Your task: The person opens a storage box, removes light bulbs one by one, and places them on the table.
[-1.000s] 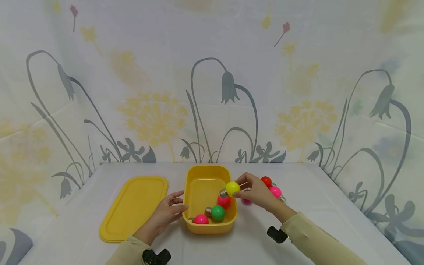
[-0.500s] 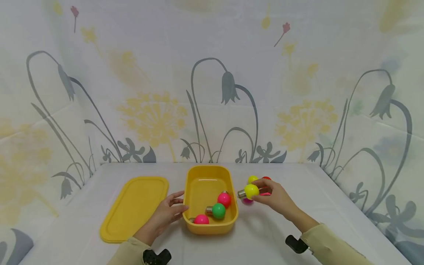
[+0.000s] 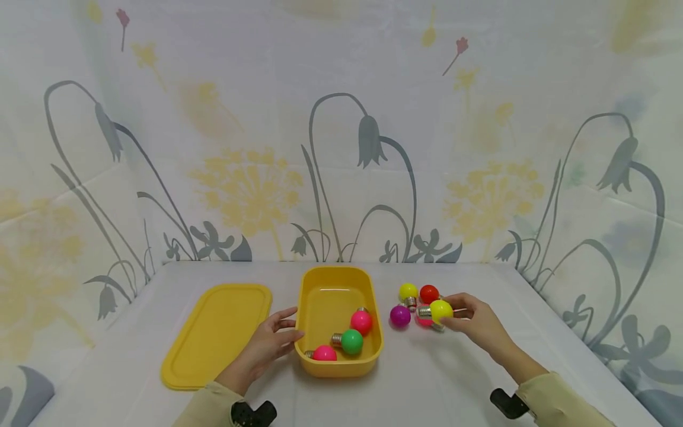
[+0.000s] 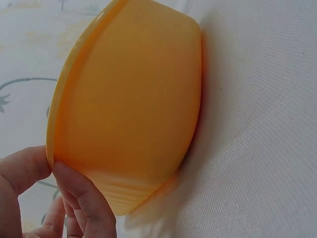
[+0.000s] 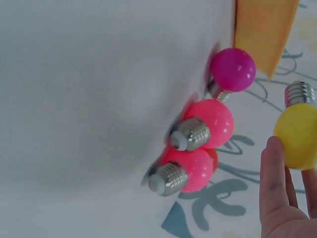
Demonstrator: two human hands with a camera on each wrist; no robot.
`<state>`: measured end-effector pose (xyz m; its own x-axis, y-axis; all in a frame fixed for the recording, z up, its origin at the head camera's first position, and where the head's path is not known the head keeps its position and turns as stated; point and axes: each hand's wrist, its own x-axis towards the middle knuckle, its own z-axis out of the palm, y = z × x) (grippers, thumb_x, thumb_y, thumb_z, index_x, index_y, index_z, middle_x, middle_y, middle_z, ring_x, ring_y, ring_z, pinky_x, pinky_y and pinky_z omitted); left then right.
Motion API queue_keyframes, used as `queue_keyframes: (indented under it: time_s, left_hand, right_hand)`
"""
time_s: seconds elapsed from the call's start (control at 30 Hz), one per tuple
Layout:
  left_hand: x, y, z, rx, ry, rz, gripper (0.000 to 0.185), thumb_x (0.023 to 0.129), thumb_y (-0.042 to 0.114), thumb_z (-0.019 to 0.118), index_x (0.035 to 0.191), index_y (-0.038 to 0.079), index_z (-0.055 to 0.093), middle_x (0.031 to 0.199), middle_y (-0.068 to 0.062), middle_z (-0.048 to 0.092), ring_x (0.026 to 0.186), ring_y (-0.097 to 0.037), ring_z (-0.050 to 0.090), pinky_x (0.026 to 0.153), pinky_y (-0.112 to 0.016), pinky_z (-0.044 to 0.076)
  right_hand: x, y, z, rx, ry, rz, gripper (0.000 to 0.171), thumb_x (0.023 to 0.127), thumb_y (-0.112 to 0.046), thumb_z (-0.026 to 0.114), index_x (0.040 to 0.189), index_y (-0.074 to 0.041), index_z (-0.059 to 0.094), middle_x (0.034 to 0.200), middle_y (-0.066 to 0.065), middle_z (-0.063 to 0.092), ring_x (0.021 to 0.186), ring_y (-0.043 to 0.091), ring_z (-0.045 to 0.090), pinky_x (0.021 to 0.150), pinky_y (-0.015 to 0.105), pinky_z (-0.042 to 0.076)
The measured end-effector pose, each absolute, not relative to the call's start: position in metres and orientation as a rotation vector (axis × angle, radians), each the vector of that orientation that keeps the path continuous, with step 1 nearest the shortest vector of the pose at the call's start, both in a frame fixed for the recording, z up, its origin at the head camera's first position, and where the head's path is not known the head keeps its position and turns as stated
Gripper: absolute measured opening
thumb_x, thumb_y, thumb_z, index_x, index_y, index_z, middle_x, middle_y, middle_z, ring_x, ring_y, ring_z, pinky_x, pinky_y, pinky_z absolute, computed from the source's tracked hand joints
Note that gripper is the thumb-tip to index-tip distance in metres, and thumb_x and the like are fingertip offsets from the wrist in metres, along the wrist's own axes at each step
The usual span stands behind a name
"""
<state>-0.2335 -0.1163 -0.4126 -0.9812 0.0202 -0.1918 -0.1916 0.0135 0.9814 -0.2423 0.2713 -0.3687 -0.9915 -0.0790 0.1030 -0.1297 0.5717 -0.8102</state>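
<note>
My right hand (image 3: 477,323) holds a yellow light bulb (image 3: 441,311) by its round glass, the metal screw base pointing left. It hangs over the right-hand group of bulbs, and in the right wrist view the fingertips grip the yellow globe (image 5: 298,136). My left hand (image 3: 264,344) pinches the left rim of a yellow plastic box (image 3: 341,369); the left wrist view shows thumb and fingers at the rim, one on each side of the wall (image 4: 129,94). Inside the box lie a green bulb (image 3: 352,342) and two pink bulbs (image 3: 361,322).
Right of the box lie a purple bulb (image 3: 400,316), another yellow bulb (image 3: 408,291), a red bulb (image 3: 429,293) and pink bulbs (image 5: 210,121), partly hidden in the head view. A flat yellow lid (image 3: 216,335) lies left on the white-covered table (image 3: 416,391). A printed cloth hangs behind.
My right hand has carried the yellow bulb from over the box's right edge rightward to the loose bulbs, uncovering several of them. My left hand and the box have stayed still.
</note>
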Motion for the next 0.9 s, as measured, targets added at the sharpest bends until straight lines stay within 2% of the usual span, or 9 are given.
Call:
queue_keyframes:
  time_s: [0.37,0.63,0.73,0.9]
  left_hand:
    - [-0.234,-0.116,-0.413,-0.191,2.124,2.092,0.054,0.084,0.004,0.066,0.134,0.004,0.046,0.113,-0.018,0.049,0.086,-0.022,0.055,0.080,-0.034,0.052]
    - [-0.234,-0.115,-0.413,-0.179,2.118,2.094,0.055,0.085,0.004,0.065,0.135,0.003,0.044,0.115,-0.019,0.048,0.086,-0.022,0.055,0.081,-0.034,0.052]
    - [-0.234,-0.115,-0.413,-0.177,2.120,2.095,0.055,0.085,0.003,0.065,0.135,0.003,0.044,0.115,-0.019,0.048,0.086,-0.022,0.055,0.080,-0.033,0.052]
    - [-0.234,-0.116,-0.413,-0.170,2.119,2.102,0.055,0.085,0.002,0.065,0.135,0.002,0.044,0.115,-0.019,0.047,0.087,-0.022,0.054,0.080,-0.033,0.052]
  right_hand:
    - [-0.250,0.301,-0.381,0.060,-2.743,1.357,0.054,0.083,-0.029,0.071,0.121,0.004,0.052,0.114,0.021,0.058,0.101,0.033,0.057,0.083,0.043,0.049]
    - [-0.259,0.323,-0.389,-0.089,-2.779,1.317,0.059,0.084,-0.031,0.067,0.123,0.008,0.046,0.121,0.031,0.048,0.105,0.042,0.051,0.084,0.049,0.046]
    - [-0.262,0.331,-0.393,-0.137,-2.792,1.324,0.060,0.085,-0.031,0.066,0.124,0.009,0.044,0.123,0.032,0.045,0.104,0.041,0.050,0.083,0.048,0.046]
    - [-0.267,0.339,-0.396,-0.172,-2.774,1.361,0.061,0.086,-0.028,0.066,0.124,0.013,0.041,0.119,0.034,0.045,0.092,0.031,0.060,0.082,0.044,0.049]
